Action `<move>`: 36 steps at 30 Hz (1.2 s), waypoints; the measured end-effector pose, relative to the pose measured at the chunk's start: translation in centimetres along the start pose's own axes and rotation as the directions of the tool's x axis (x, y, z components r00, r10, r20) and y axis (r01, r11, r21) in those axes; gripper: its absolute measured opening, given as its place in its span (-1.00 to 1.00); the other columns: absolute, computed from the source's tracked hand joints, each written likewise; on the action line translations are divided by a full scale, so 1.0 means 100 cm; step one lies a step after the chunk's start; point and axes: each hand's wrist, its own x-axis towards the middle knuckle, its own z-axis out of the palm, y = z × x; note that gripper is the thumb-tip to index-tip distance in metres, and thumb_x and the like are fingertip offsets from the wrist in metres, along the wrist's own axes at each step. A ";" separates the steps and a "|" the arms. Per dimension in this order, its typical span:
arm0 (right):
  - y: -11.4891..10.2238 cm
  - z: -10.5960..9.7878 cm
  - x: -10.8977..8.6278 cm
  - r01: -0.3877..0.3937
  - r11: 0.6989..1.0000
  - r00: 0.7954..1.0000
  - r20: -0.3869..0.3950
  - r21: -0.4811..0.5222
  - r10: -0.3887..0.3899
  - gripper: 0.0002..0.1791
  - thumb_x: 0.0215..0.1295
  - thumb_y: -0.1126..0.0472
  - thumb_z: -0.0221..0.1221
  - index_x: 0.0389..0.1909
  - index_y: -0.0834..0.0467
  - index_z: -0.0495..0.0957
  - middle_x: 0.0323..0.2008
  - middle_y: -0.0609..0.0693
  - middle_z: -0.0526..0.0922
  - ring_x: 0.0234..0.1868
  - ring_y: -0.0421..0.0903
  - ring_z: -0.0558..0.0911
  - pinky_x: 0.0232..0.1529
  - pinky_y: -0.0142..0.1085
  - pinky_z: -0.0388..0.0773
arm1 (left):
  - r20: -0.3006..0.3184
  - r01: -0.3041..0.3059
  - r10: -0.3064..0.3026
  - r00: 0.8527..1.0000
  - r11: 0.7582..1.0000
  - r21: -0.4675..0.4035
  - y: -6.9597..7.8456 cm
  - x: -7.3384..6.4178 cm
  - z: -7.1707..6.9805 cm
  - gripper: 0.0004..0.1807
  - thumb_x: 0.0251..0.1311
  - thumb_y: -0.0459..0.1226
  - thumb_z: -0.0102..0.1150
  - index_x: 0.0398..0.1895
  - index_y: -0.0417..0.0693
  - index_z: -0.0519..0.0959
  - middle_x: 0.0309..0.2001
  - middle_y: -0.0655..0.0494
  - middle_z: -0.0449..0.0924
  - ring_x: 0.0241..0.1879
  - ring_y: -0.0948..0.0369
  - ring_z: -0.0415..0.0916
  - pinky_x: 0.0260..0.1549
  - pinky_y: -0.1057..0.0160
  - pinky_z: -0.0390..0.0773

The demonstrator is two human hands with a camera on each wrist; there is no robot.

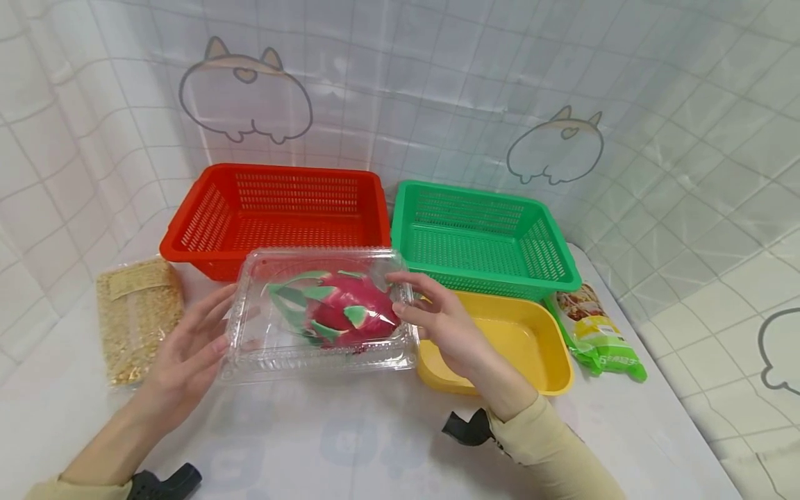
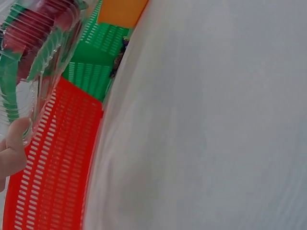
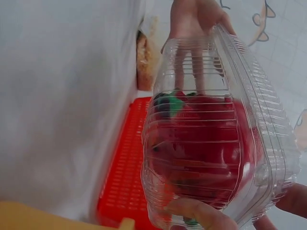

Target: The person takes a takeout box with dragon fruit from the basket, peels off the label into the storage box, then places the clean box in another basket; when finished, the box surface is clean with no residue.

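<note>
A clear plastic clamshell box [image 1: 256,340] is held up above the table between both hands, with a red dragon fruit [image 1: 350,309] with green scales inside it. My left hand [image 1: 181,361] grips the box's left end, thumb on the near side and other fingers partly hidden behind the plastic. At the opposite end my right hand [image 1: 453,326] holds the edge between thumb and fingers. The right wrist view shows the box's ribbed side [image 3: 192,158] and the right thumb [image 3: 206,213] pressed on it. The lid looks closed.
Behind the box stand a red basket [image 1: 281,243] and a green basket [image 1: 481,239]. A yellow tray [image 1: 512,340] sits at the right, beside a green food packet [image 1: 600,333]. A bag of pale grains [image 1: 137,319] lies at the left. A tiled-pattern curtain hangs behind.
</note>
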 end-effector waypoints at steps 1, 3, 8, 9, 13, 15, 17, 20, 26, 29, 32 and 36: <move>-0.001 -0.001 -0.001 0.007 1.000 1.000 -0.002 -0.003 -0.007 -0.53 0.38 0.21 0.20 0.29 -0.11 0.48 0.36 -0.07 0.38 0.25 0.04 0.52 -0.02 -0.19 0.64 | 0.003 -0.008 0.008 1.000 1.000 -0.004 0.000 0.000 0.001 -0.30 0.42 -0.56 -0.28 0.59 -0.10 -0.04 0.55 0.00 0.04 0.41 0.18 0.28 0.14 0.18 0.58; -0.002 -0.002 -0.002 0.021 1.000 1.000 -0.005 -0.008 -0.021 -0.53 0.38 0.20 0.21 0.29 -0.11 0.49 0.35 -0.09 0.39 0.24 0.02 0.53 -0.04 -0.23 0.63 | 0.001 -0.016 0.016 1.000 1.000 -0.003 0.000 0.000 0.004 -0.31 0.42 -0.56 -0.27 0.59 -0.10 -0.04 0.55 0.01 0.04 0.42 0.18 0.28 0.14 0.18 0.59; -0.004 -0.005 -0.004 0.030 0.999 1.000 0.003 -0.022 -0.030 -0.54 0.39 0.17 0.20 0.29 -0.09 0.50 0.29 -0.05 0.46 0.13 0.01 0.59 -0.11 -0.26 0.62 | -0.017 -0.006 0.006 1.000 0.999 0.034 0.003 0.001 0.008 -0.31 0.44 -0.52 -0.26 0.60 -0.05 -0.04 0.56 0.04 0.04 0.42 0.22 0.26 0.12 0.23 0.60; -0.005 -0.006 -0.004 0.027 0.999 1.000 0.004 -0.028 -0.027 -0.55 0.39 0.17 0.20 0.29 -0.08 0.50 0.28 -0.04 0.47 0.11 0.01 0.60 -0.15 -0.28 0.61 | -0.023 0.001 0.000 1.000 0.999 0.042 0.004 0.002 0.009 -0.31 0.45 -0.52 -0.26 0.60 -0.04 -0.03 0.56 0.04 0.03 0.42 0.23 0.26 0.11 0.25 0.59; -0.007 -0.010 -0.004 0.019 0.999 1.000 0.011 -0.037 -0.019 -0.56 0.40 0.18 0.19 0.28 -0.05 0.51 0.28 -0.03 0.46 0.11 0.02 0.61 -0.12 -0.22 0.63 | -0.053 0.035 -0.030 0.998 0.996 0.085 0.009 0.007 0.013 -0.33 0.46 -0.49 -0.25 0.60 -0.01 0.01 0.56 0.09 0.04 0.43 0.26 0.20 0.13 0.32 0.56; -0.009 -0.013 -0.003 0.019 0.999 1.000 0.007 -0.042 -0.019 -0.57 0.40 0.19 0.19 0.27 -0.03 0.51 0.29 -0.01 0.44 0.13 0.03 0.60 -0.12 -0.19 0.64 | -0.061 0.041 -0.036 0.998 0.994 0.097 0.011 0.010 0.015 -0.34 0.46 -0.48 -0.24 0.59 -0.01 0.04 0.55 0.09 0.05 0.43 0.24 0.17 0.13 0.35 0.55; -0.012 -0.017 -0.004 0.018 0.999 1.000 0.004 -0.049 -0.018 -0.57 0.40 0.19 0.19 0.28 -0.02 0.51 0.32 0.02 0.42 0.16 0.05 0.59 -0.09 -0.14 0.65 | -0.060 0.046 -0.040 0.997 0.993 0.107 0.013 0.015 0.018 -0.35 0.46 -0.48 -0.23 0.58 -0.02 0.07 0.55 0.09 0.05 0.44 0.22 0.11 0.14 0.37 0.54; -0.018 -0.023 -0.005 0.007 0.996 1.000 -0.008 -0.083 -0.007 -0.56 0.41 0.16 0.18 0.29 -0.04 0.49 0.34 0.02 0.38 0.21 0.06 0.54 -0.07 -0.12 0.61 | -0.055 0.048 -0.042 0.998 0.991 0.125 0.015 0.023 0.021 -0.35 0.45 -0.46 -0.20 0.58 0.00 0.09 0.55 0.09 0.03 0.47 0.16 0.02 0.14 0.37 0.53; -0.030 -0.035 -0.007 0.001 0.992 1.000 -0.024 -0.125 -0.004 -0.54 0.41 0.12 0.18 0.31 -0.10 0.46 0.37 0.01 0.33 0.27 0.06 0.47 0.04 -0.06 0.58 | -0.033 0.068 -0.064 0.997 0.988 0.141 0.023 0.042 0.029 -0.36 0.46 -0.43 -0.19 0.57 0.08 0.10 0.57 0.08 -0.04 0.52 0.11 -0.15 0.19 0.40 0.48; -0.034 -0.040 -0.007 0.010 0.992 1.000 -0.026 -0.126 -0.013 -0.52 0.42 0.13 0.18 0.33 -0.07 0.44 0.37 0.05 0.31 0.27 0.07 0.47 0.08 -0.03 0.60 | -0.030 0.089 -0.085 0.996 0.987 0.136 0.027 0.051 0.033 -0.37 0.47 -0.40 -0.17 0.56 0.12 0.12 0.56 0.10 -0.04 0.51 0.11 -0.17 0.19 0.44 0.43; -0.036 -0.046 -0.006 0.007 0.991 0.999 -0.038 -0.131 -0.012 -0.52 0.42 0.12 0.18 0.34 -0.06 0.44 0.38 0.03 0.30 0.29 0.06 0.43 0.10 -0.03 0.60 | -0.029 0.097 -0.093 0.995 0.984 0.149 0.029 0.061 0.039 -0.38 0.47 -0.37 -0.15 0.56 0.14 0.15 0.55 0.11 -0.02 0.50 0.11 -0.18 0.18 0.45 0.39; -0.038 -0.055 -0.003 -0.002 0.992 0.998 -0.064 -0.128 -0.006 -0.53 0.42 0.12 0.18 0.33 -0.06 0.45 0.37 -0.02 0.32 0.33 0.03 0.37 0.06 -0.10 0.59 | -0.025 0.094 -0.091 0.996 0.979 0.182 0.030 0.073 0.047 -0.40 0.48 -0.35 -0.11 0.54 0.16 0.17 0.54 0.09 0.01 0.50 0.09 -0.13 0.18 0.46 0.42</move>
